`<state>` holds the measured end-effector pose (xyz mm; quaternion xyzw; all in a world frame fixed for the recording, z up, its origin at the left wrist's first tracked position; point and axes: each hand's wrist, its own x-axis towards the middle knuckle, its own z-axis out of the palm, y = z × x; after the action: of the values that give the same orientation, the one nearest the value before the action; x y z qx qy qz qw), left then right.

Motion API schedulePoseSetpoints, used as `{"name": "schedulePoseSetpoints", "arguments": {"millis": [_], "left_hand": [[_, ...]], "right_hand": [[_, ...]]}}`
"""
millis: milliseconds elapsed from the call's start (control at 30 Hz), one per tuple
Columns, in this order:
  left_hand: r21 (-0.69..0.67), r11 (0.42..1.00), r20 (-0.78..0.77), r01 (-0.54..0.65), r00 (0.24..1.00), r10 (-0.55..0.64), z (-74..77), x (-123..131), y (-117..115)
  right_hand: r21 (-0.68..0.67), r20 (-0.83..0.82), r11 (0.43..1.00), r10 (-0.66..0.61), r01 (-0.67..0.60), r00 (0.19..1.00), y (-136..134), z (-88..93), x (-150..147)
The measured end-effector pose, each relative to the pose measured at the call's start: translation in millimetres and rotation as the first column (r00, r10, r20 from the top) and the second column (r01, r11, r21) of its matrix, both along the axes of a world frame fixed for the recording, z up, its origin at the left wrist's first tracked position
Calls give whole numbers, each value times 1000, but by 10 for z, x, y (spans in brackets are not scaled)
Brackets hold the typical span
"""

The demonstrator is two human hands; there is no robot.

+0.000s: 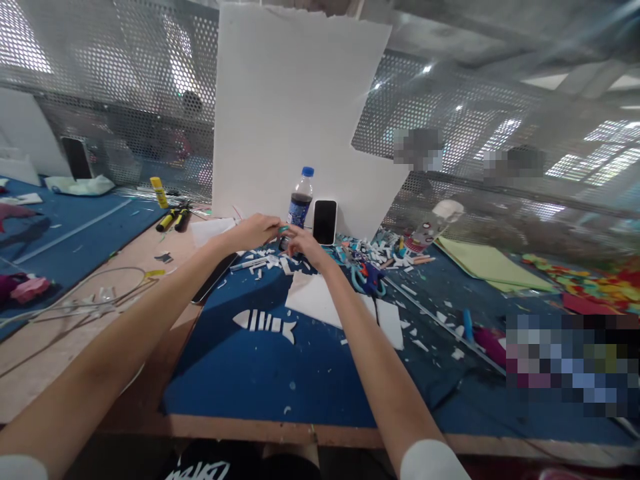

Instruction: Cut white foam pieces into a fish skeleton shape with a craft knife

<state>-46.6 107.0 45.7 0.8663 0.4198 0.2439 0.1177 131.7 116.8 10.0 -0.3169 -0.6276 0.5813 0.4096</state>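
Both my arms reach far out over a blue mat (250,380). My left hand (256,231) and my right hand (303,244) meet just in front of a cola bottle (300,199) with a blue cap. Between their fingertips sits a small teal thing (284,230), too small to name. Both hands have their fingers pinched together around it. A white paper fish-skeleton cutout (265,323) lies on the mat nearer me. White foam pieces (315,297) lie under my right forearm.
A big white board (290,107) leans on a perforated metal screen behind the bottle. Beside the bottle stands a phone (325,222). White scraps, scissors (367,277) and a metal ruler (440,323) lie right. Yellow-handled pliers (173,219) and a glue stick (159,192) lie left.
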Motion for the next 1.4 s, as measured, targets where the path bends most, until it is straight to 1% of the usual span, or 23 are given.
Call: {"name": "schedulePoseSetpoints", "arguments": {"millis": [100, 167, 233, 333, 400, 533, 633, 733, 867, 967, 1033, 1100, 1200, 1267, 1300, 1400], "left_hand": [[15, 998, 59, -64, 996, 63, 28, -11, 4], [16, 995, 91, -94, 991, 93, 38, -32, 17], [13, 993, 125, -119, 985, 117, 54, -66, 28], [6, 988, 176, -156, 972, 152, 97, -130, 32], [-1, 985, 197, -170, 966, 167, 126, -164, 26], [-22, 989, 193, -143, 971, 145, 133, -151, -2], [-35, 994, 181, -106, 977, 110, 93, -84, -22], [-36, 997, 192, -72, 978, 77, 43, -25, -25], [-18, 998, 260, -57, 964, 60, -5, 2, -11], [-39, 998, 331, -47, 942, 57, -33, 8, 6], [-81, 996, 388, -36, 919, 65, -58, 15, 36], [-142, 989, 463, -32, 881, 95, -89, 24, 89], [-263, 964, 590, -32, 786, 187, -138, 31, 194], [-363, 932, 639, -9, 726, 256, -165, 30, 246], [-416, 909, 647, 17, 709, 283, -176, 30, 259], [-556, 821, 638, 130, 700, 321, -199, 48, 237]], "right_hand": [[66, 113, 996, 55, -63, 992, -79, 32, -73], [109, 163, 992, 40, -59, 986, -101, 35, -95], [142, 186, 990, -1, -26, 983, -88, 21, -85], [149, 197, 989, -35, 6, 980, -27, -19, -28], [120, 208, 993, -12, -14, 978, 5, -43, 11], [58, 216, 995, 67, -81, 974, -14, -45, 18], [58, 197, 992, 98, -111, 976, -72, -12, -32], [72, 165, 991, 102, -115, 981, -107, 19, -85], [75, 145, 992, 85, -97, 986, -109, 36, -113], [65, 135, 992, 98, -107, 986, -110, 36, -114], [55, 127, 991, 117, -125, 985, -112, 27, -115], [43, 116, 989, 135, -141, 984, -105, 7, -120], [24, 77, 991, 132, -135, 988, -75, -30, -128], [17, 35, 995, 97, -98, 995, -51, -47, -129], [12, 13, 997, 71, -71, 997, -40, -51, -128], [-16, -42, 1000, -20, 20, 999, -14, -53, -123]]}}
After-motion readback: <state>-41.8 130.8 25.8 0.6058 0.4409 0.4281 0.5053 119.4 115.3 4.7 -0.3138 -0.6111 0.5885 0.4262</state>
